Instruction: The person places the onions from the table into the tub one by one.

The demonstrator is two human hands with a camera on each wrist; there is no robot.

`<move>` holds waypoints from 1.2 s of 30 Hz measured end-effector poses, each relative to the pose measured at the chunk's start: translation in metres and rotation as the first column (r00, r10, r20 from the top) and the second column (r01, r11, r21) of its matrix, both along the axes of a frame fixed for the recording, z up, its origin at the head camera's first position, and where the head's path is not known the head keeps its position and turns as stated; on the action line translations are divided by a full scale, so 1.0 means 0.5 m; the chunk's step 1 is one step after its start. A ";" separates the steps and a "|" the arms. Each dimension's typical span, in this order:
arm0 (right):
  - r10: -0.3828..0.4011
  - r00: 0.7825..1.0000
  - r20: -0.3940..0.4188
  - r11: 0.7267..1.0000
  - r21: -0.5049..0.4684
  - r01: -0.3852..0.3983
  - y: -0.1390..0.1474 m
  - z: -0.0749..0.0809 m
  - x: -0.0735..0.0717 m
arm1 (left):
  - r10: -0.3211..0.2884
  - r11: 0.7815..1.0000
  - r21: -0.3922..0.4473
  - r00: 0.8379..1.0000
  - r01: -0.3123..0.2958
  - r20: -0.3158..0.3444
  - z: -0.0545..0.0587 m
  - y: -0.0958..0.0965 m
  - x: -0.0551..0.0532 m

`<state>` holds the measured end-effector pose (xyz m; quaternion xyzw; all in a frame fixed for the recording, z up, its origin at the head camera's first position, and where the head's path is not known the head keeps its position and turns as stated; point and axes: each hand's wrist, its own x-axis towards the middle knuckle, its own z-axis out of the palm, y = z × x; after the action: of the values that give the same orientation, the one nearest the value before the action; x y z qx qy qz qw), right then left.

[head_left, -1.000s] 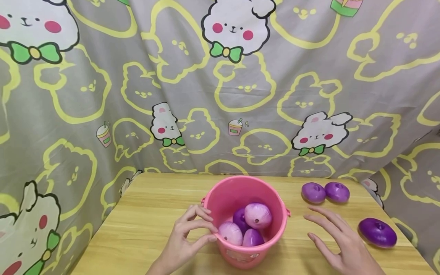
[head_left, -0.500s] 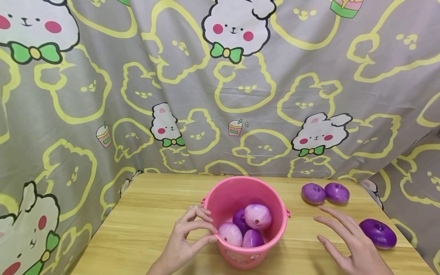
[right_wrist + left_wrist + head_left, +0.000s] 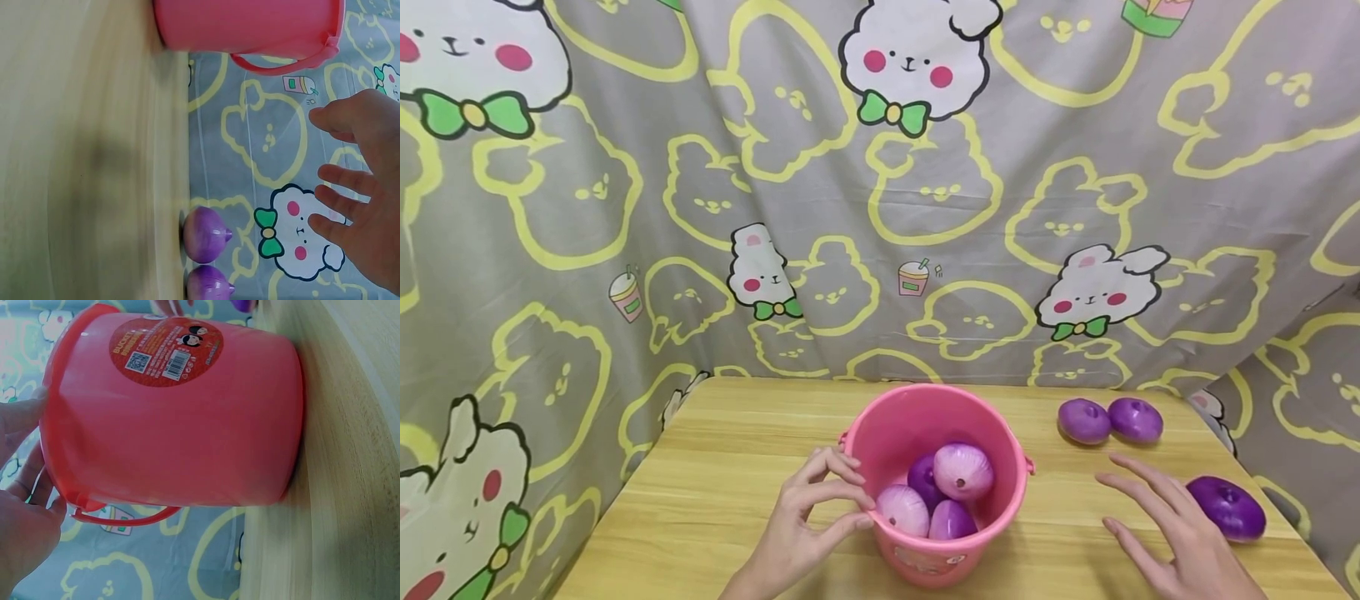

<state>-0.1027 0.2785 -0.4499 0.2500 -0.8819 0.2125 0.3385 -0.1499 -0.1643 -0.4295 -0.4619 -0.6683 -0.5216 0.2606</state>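
Note:
A pink bucket (image 3: 917, 421) stands upright on the table with several onions inside; one pale purple onion (image 3: 962, 471) lies uppermost, another pale onion (image 3: 902, 510) close to the near left wall. My left hand (image 3: 805, 521) pinches the bucket's left rim, thumb on the near side and fingers further along the edge. Right of the bucket, my right hand (image 3: 1183, 533) hovers over the table with its fingers spread and relaxed, holding nothing. It partly overlaps a dark purple onion (image 3: 1231, 510) on the right. In the right wrist view the palm and thumb (image 3: 340, 119) show bare.
Two purple onions, a left one (image 3: 1083, 421) and a right one (image 3: 1136, 420), sit side by side at the back right of the wooden table (image 3: 730, 467). A grey patterned curtain (image 3: 865, 317) hangs behind and around the table. The bucket's handle (image 3: 134, 520) hangs at its side.
My right hand has drifted rightward, away from the bucket and toward the dark onion at the right. My left hand, the bucket and the onions have stayed in place.

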 end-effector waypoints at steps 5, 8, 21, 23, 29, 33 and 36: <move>-0.033 0.999 0.038 0.999 0.004 0.032 0.007 0.003 0.007 | -0.006 1.000 0.000 1.000 0.006 -0.006 0.003 0.001 0.001; -0.044 0.998 0.040 0.999 -0.004 0.044 0.012 0.003 0.008 | -0.006 1.000 0.000 1.000 0.006 -0.009 0.004 0.000 -0.001; -0.137 0.990 -0.021 0.990 0.027 0.137 0.063 0.003 0.005 | -0.001 1.000 -0.008 0.999 0.001 0.034 -0.001 -0.001 -0.002; -0.157 0.987 -0.024 0.987 0.040 0.158 0.070 0.003 0.004 | 0.000 1.000 -0.007 0.999 0.000 0.032 -0.001 -0.001 -0.002; -0.200 0.979 -0.029 0.978 0.048 0.202 0.092 -0.009 -0.003 | 0.002 1.000 -0.003 1.000 -0.001 0.018 0.001 0.001 -0.001; -0.213 0.977 0.002 0.977 -0.002 0.213 0.104 -0.025 -0.004 | -0.001 1.000 0.000 1.000 0.001 0.018 0.003 0.003 0.000; -0.215 0.976 0.010 0.976 -0.028 0.216 0.116 -0.032 -0.006 | -0.003 1.000 0.003 1.000 0.003 0.010 0.005 0.004 0.001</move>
<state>-0.1057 0.3362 -0.4659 0.1472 -0.9018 0.1882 0.3600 -0.1492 -0.1623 -0.4268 -0.4599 -0.6681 -0.5255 0.2570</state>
